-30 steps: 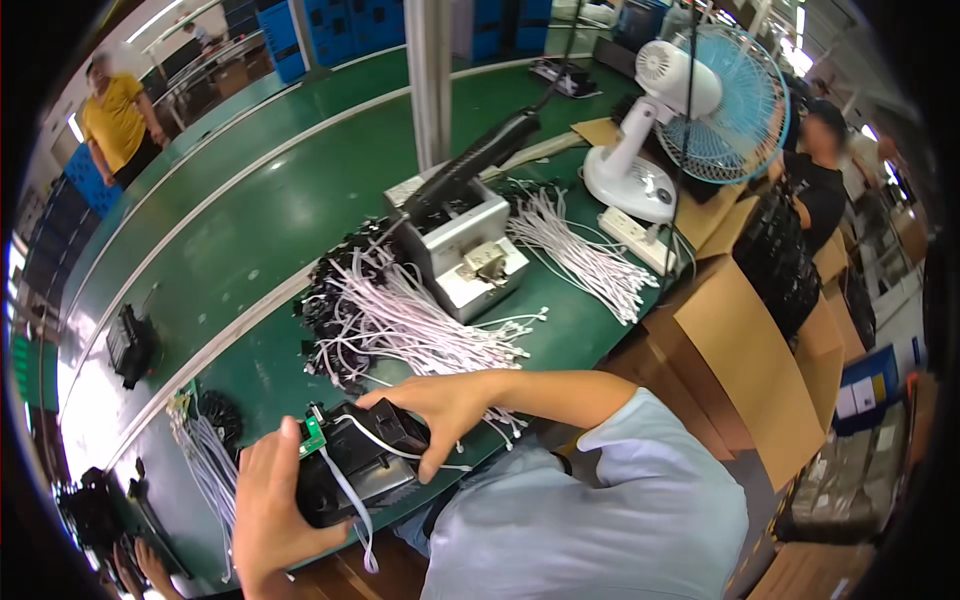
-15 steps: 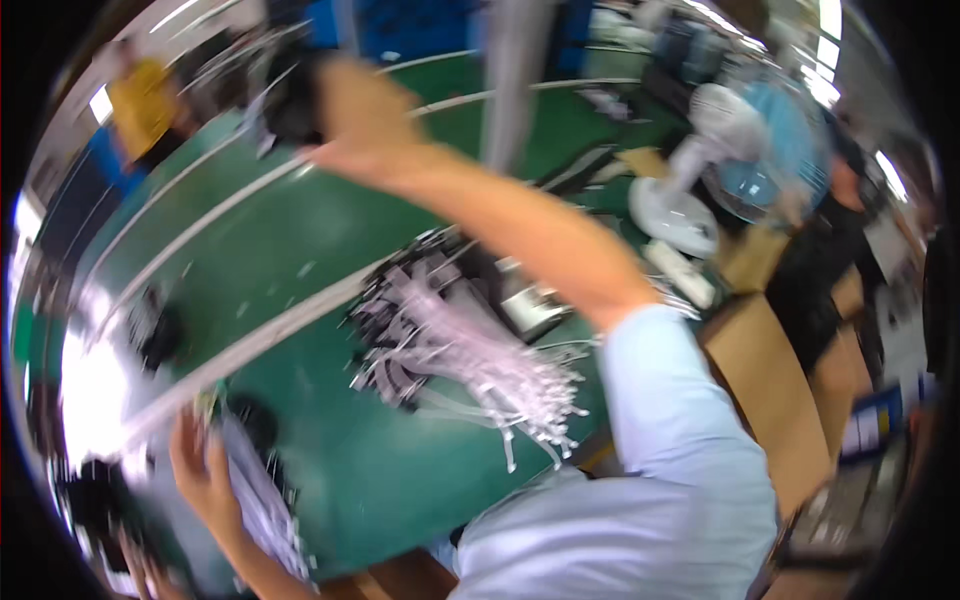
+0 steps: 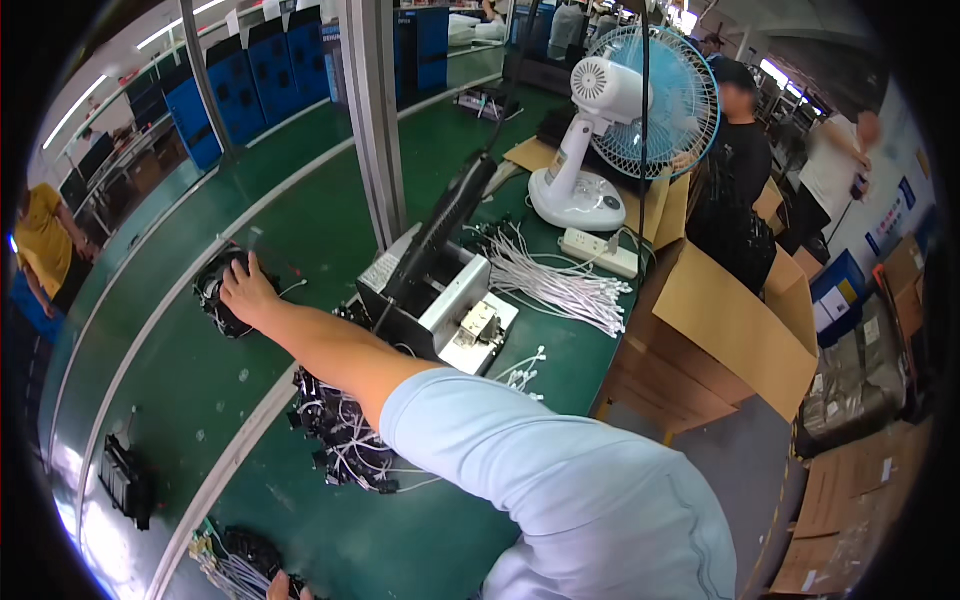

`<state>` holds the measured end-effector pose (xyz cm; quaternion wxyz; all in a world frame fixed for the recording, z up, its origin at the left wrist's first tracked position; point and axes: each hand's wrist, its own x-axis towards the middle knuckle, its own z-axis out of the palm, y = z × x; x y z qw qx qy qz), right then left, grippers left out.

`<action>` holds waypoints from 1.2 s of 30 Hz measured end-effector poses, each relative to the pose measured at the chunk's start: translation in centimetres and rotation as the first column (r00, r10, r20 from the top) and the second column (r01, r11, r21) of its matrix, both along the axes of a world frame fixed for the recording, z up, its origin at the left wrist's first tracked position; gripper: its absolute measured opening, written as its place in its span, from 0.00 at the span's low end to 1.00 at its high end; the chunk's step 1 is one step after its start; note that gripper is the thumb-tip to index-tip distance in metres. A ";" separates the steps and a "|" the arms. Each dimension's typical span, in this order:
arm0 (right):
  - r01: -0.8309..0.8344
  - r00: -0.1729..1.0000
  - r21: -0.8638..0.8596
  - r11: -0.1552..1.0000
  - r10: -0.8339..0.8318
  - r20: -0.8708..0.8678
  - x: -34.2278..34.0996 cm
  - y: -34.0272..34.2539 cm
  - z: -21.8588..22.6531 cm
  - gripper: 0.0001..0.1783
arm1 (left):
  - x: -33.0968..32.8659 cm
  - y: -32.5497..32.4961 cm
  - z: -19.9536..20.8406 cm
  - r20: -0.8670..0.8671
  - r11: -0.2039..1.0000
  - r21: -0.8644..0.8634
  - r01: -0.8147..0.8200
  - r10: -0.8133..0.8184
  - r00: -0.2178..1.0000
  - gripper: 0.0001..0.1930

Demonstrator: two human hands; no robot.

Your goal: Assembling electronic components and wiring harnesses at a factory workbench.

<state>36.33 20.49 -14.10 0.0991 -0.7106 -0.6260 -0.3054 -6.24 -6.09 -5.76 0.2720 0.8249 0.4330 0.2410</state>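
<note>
My right arm reaches across to the left. My right hand (image 3: 250, 292) has its fingers bent over a black round part with cables (image 3: 222, 300), which sits on the green surface beyond a pale rail. At the lower edge only some fingertips of my left hand (image 3: 284, 586) show. They are beside a dark round part (image 3: 252, 548) and a bundle of grey-white cables (image 3: 235, 575); whether they hold anything is hidden. Under my right forearm lies a heap of black parts with white cables (image 3: 345, 440).
A metal-topped device (image 3: 465, 325) stands beyond my forearm, near a metal post (image 3: 372, 120). Right of it lie white cables (image 3: 570, 290), a power strip (image 3: 600, 252) and a fan (image 3: 580, 195). An open carton (image 3: 735, 320) stands at right; a black part (image 3: 125, 480) lies at left.
The view has swung and sharpened. My right hand now rests at the round part beyond the rail. My left hand has dropped to the lower edge, mostly out of view.
</note>
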 end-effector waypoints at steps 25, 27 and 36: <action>0.488 0.464 -0.417 0.766 -0.633 -0.619 22.9 -44.6 2.4 0.20 | 8.0 -5.3 -2.8 -0.069 0.945 0.153 0.291 -0.283 0.957 0.14; 0.493 0.439 -0.461 0.738 -0.669 -0.600 23.1 -43.5 2.0 0.21 | 8.2 -5.8 -2.9 -0.073 0.942 0.160 0.294 -0.286 0.955 0.14; 0.348 0.476 -0.299 0.888 -0.443 -0.760 24.1 -42.5 3.0 0.12 | 5.3 -7.1 -3.6 -0.089 0.974 0.088 0.209 -0.201 0.976 0.14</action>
